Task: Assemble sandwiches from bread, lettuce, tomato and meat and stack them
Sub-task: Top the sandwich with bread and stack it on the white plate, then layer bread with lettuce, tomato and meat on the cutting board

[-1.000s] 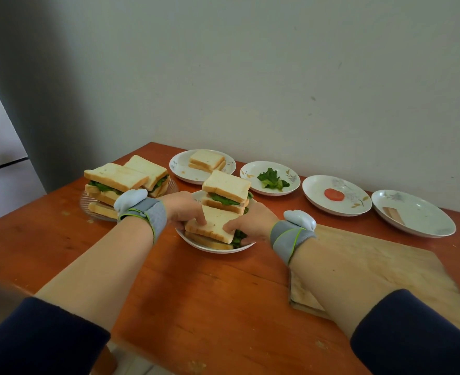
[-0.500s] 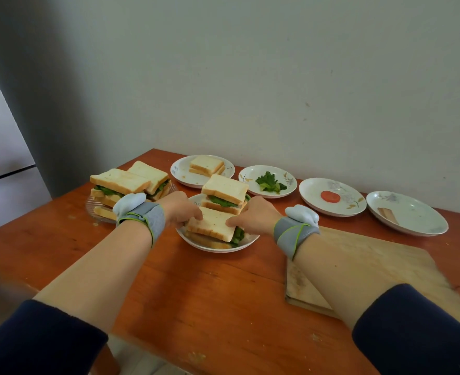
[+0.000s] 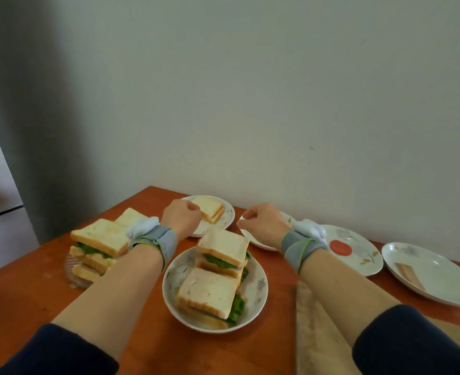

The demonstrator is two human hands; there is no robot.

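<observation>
Orange-brown wooden table (image 3: 34, 307) against a plain pale wall, that's our spot. Our left hand (image 3: 181, 217) is up over the table with the fingers curled into a fist, and we can't see anything in it. It sits right in front of the small white plate (image 3: 230, 215) holding the plain white bread slices (image 3: 209, 209). Our right hand (image 3: 264, 221) is the same deal, fingers tucked in and nothing visible in them. It covers most of another white plate (image 3: 250, 238), so no idea what's on that one. Both wrists wear grey wristbands (image 3: 155, 242).

Between our forearms is the round white flower-print plate (image 3: 169, 288). On it, the near white-bread sandwich (image 3: 207, 293) has green lettuce poking out its right side. The taller stacked sandwich (image 3: 223, 250) sits just behind it, touching.

Off to the left, a clear glass plate (image 3: 72, 274) carries a pile of more sandwiches (image 3: 99, 239), partly hidden by our left wrist.

To the right there's a white plate with one red tomato slice (image 3: 341, 247), then a white plate with a tan meat strip (image 3: 410, 274). A pale wooden cutting board (image 3: 312, 334) lies under our right forearm.
</observation>
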